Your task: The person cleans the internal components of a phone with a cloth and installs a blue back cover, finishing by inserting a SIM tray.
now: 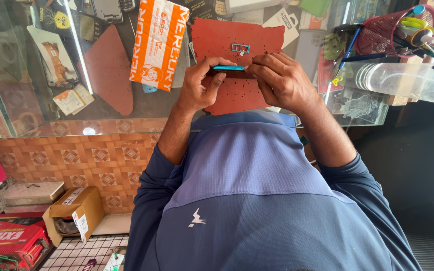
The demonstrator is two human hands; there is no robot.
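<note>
Two hands meet over a red mat [237, 40] on a glass surface [36, 120], both pinching a slim teal device [228, 68] held edge-on between them. The left hand [202, 85] grips the device's near end with thumb and curled fingers; the right hand [282, 80] closes its fingertips on the other end. The device hangs just above the mat's middle, and the hands hide most of its body, so only its thin teal edge shows. Just beyond the device on the mat lies a small blue tray-like frame [240, 48]. Beside the mat, on the left hand's side, an orange-and-white packet [159, 42] leans across the glass, and farther that way a second red mat [110, 68] lies flat. On the mat's other side stand a red mesh holder [377, 37] crowded with tools and a clear plastic container [408, 80]. Below the surface, well away from the mat, a cardboard box [76, 211] and a red box [11, 241] rest on the floor.
</note>
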